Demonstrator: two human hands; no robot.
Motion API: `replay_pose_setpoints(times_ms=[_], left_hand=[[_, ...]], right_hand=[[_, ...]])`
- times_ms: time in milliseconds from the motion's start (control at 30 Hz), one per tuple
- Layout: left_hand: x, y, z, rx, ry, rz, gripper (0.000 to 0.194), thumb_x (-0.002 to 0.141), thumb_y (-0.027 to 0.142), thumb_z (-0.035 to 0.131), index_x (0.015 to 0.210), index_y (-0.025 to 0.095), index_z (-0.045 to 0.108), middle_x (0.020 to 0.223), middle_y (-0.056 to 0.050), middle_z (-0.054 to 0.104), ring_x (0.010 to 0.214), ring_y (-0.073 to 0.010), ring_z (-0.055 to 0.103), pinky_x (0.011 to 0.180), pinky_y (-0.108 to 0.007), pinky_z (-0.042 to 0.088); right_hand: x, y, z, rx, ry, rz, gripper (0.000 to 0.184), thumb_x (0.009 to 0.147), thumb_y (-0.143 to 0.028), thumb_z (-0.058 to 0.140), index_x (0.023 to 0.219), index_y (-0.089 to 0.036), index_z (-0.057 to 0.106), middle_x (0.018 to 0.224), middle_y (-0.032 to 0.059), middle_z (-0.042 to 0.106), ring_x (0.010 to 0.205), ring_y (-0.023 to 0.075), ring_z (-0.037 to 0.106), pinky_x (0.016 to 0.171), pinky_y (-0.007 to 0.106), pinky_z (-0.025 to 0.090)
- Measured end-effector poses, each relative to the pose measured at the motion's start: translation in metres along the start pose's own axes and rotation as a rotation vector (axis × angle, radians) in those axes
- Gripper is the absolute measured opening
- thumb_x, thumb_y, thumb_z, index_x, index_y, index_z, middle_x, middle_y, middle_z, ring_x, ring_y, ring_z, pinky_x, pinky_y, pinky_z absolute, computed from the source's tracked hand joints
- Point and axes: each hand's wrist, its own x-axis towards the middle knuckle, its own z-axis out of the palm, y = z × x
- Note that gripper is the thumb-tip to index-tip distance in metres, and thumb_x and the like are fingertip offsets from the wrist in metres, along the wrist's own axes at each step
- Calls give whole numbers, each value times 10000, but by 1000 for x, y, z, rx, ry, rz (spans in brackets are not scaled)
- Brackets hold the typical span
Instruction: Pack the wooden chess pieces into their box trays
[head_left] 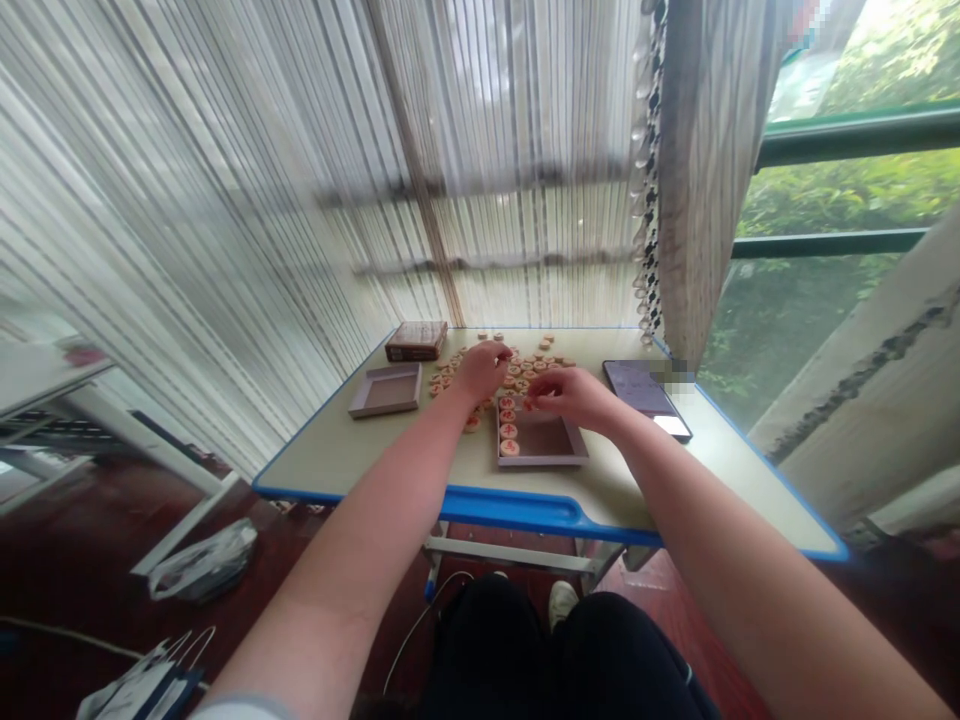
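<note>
My left hand (482, 372) is over a spread of round wooden Chinese chess pieces (442, 382), its fingers curled together; what they hold, if anything, is hidden. My right hand (564, 392) reaches over the far side of a shallow open box (544, 461). Its fingertips pinch a Chinese chess piece (530, 403) with red on it, partly covered by the fingers. Along the box's left wall, several pieces with red characters (509, 432) lie face up in a column. The bare floor of the box shows to their right.
A second shallow tray-like box (385, 410) lies at the left of the table (322, 455), with a thick brown box (417, 340) behind it. At the right rests a dark flat tablet or folder (637, 385). A blue rim (517, 508) edges the table; curtains (525, 230) hang behind.
</note>
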Motion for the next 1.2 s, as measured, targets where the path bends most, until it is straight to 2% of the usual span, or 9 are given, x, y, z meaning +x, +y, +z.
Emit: replay_pose_setpoints(times_ms=[100, 267, 400, 500, 600, 767, 900, 1033, 1200], left_hand=[[-2, -2, 2, 79, -45, 4, 273, 773, 129, 465, 938, 153, 681, 967, -73, 677, 947, -183, 595, 905, -314, 459], [-3, -6, 5, 135, -122, -24, 289, 780, 155, 465, 973, 173, 679, 995, -69, 671, 962, -184, 593, 928, -317, 444], [-2, -10, 9, 137, -107, -14, 291, 776, 174, 469, 980, 165, 678, 988, -71, 671, 971, -187, 588, 938, -317, 438], [-2, -10, 9, 137, -104, -16, 290, 775, 179, 471, 976, 162, 679, 990, -71, 668, 969, -186, 588, 935, -311, 439], [-2, -9, 9, 141, -132, -30, 293, 780, 181, 471, 989, 174, 677, 1005, -63, 666, 985, -183, 582, 945, -311, 432], [-1, -9, 9, 169, -138, -20, 291, 785, 191, 474, 995, 172, 675, 1001, -67, 663, 970, -188, 584, 925, -309, 436], [-1, -9, 9, 189, -149, -14, 276, 793, 208, 472, 970, 173, 680, 971, -66, 663, 929, -189, 592, 887, -305, 448], [-1, -10, 10, 191, -158, 8, 280, 788, 214, 474, 968, 168, 683, 962, -70, 664, 918, -190, 594, 885, -307, 448], [-1, -10, 9, 185, -159, -20, 284, 796, 216, 462, 970, 174, 682, 964, -66, 667, 921, -190, 595, 890, -312, 449]], right_hand=[[-3, -6, 1, -144, -99, -2, 103, 669, -236, 633, 742, -241, 706, 698, -2, 687, 644, 156, 598, 574, 255, 425], [-6, -10, -2, -327, -87, 16, 117, 671, -349, 660, 719, -257, 713, 700, 13, 683, 596, 161, 568, 510, 258, 381], [-8, -11, -6, -288, -157, -97, 186, 686, -292, 635, 848, -279, 723, 801, 3, 697, 684, 169, 592, 589, 260, 421], [-8, -8, -5, -291, -217, -175, 150, 682, -247, 623, 786, -280, 726, 786, -2, 687, 707, 172, 592, 640, 268, 433], [-6, -3, -1, -369, -133, -170, 111, 684, -323, 643, 717, -248, 718, 810, 39, 672, 745, 201, 587, 657, 298, 440], [-5, 1, 3, -390, -115, -234, 271, 661, -252, 646, 923, -264, 716, 989, 59, 650, 863, 227, 580, 744, 323, 445], [-3, 4, 4, -405, -107, -223, 142, 701, -294, 625, 799, -262, 723, 866, 48, 664, 796, 213, 578, 695, 307, 433], [-3, 5, 4, -433, -83, -165, 239, 663, -420, 666, 819, -245, 715, 847, 57, 661, 750, 215, 575, 630, 303, 420], [-4, 3, 3, -409, -111, -214, 200, 689, -275, 620, 865, -269, 717, 886, 40, 663, 811, 211, 577, 682, 293, 425]])
